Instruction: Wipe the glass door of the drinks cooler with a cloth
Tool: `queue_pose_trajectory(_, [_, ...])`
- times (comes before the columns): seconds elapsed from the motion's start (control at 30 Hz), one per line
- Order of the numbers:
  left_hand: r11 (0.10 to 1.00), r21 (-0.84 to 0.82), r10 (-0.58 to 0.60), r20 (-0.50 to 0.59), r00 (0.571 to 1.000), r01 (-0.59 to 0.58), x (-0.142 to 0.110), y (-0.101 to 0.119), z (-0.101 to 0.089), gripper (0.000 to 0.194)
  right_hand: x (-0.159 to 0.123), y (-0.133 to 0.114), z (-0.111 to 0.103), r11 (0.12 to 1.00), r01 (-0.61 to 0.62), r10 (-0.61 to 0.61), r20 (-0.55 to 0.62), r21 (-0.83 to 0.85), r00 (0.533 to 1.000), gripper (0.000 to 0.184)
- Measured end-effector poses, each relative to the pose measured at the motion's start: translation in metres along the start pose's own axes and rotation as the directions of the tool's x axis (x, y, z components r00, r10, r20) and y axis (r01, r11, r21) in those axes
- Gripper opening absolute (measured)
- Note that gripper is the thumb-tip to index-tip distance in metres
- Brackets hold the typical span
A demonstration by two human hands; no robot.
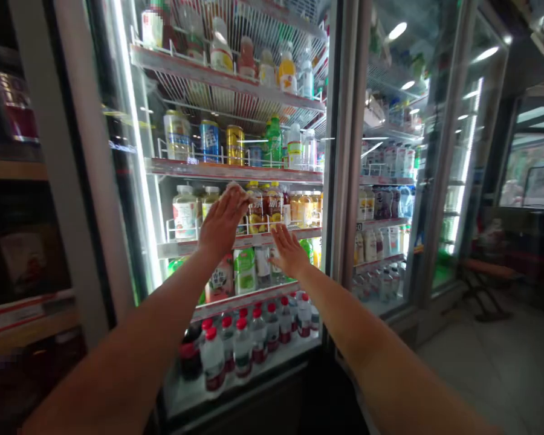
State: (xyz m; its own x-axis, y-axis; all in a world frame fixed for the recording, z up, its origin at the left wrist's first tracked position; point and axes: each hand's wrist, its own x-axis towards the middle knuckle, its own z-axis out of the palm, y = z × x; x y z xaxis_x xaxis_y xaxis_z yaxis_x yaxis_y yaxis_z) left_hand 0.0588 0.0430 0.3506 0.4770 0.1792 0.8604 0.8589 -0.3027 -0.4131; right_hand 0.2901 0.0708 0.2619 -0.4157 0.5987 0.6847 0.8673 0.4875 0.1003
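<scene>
Covering cloth (236,188): left hand (220,222), grip unclear. Right hand (292,252): fingers apart. Bottles (275,205) Chinese-lettered; tag (359,227) reads "50".

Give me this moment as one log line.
left hand: flat over pale cloth | right hand: open, glass contact unclear | ahead: glass-fronted cooler | inside: cans, red-capped bottles at bottom

Hands and frame edges are hiding stuff.
Left hand (222,220) is covering part of a pale cloth (236,188); right hand (294,251) is blocking lower-shelf bottles (263,264); forearms (122,338) are running off the bottom; stool (489,267) is blurring.
</scene>
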Motion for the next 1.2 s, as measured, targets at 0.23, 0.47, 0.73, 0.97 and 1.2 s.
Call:
queue_pose_trajectory(0.23, [0.998,0.024,0.054,-0.013,0.998,-0.054,-0.044,0.012,0.006,0.066,-0.002,-0.005,0.001,0.999,-0.036,0.037,0.042,-0.028,0.998,0.096])
queue_pose_trajectory(0.47, [0.940,-0.024,0.339,0.173,0.925,-0.340,-0.161,0.051,0.030,0.068,-0.005,-0.005,-0.002,0.999,-0.047,0.048,0.097,-0.017,0.994,0.082])
queue_pose_trajectory(0.73, [0.878,-0.032,0.471,0.241,0.849,-0.478,-0.175,0.050,0.034,0.063,-0.003,-0.003,0.001,0.999,-0.031,0.035,0.092,-0.039,0.995,0.095])
queue_pose_trajectory(0.97, [0.959,0.014,0.276,0.150,0.949,-0.281,-0.089,0.032,0.023,0.070,-0.004,-0.003,0.003,0.999,-0.020,0.023,0.067,-0.041,0.997,0.093])
queue_pose_trajectory(1.2, [1.000,0.021,0.015,0.059,0.998,-0.016,-0.033,0.028,0.014,0.070,-0.006,-0.001,0.003,0.999,-0.024,0.026,0.076,-0.021,0.997,0.088])
